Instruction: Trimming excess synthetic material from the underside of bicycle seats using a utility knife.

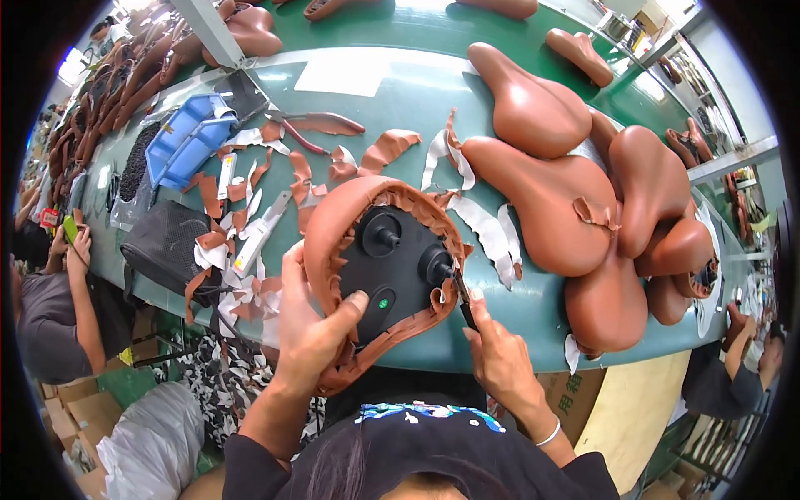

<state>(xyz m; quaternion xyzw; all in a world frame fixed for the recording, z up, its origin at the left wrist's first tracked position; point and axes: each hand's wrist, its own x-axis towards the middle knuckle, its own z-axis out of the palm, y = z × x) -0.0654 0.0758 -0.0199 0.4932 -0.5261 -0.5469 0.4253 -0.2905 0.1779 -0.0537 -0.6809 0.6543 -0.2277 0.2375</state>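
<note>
A brown bicycle saddle (333,200) is held upside down in front of me, its black base (371,271) facing up. The cover's pleated edge is folded over around the base. My left hand (312,321) grips the saddle's left side, with the thumb on the base. In my right hand (498,346) is a slim dark knife (464,304), its tip against the folded edge on the right. The exact shape of its blade is hard to make out. Brown and white trimmings (487,233) lie on the table just beyond the saddle.
Several finished-looking brown saddles (550,208) are heaped at the right of the green table (408,108). To the left lie a blue bin (190,137), a black mesh bag (167,246), utility knives (262,233) and red-handled pliers (304,137). Other people (58,308) work at both sides.
</note>
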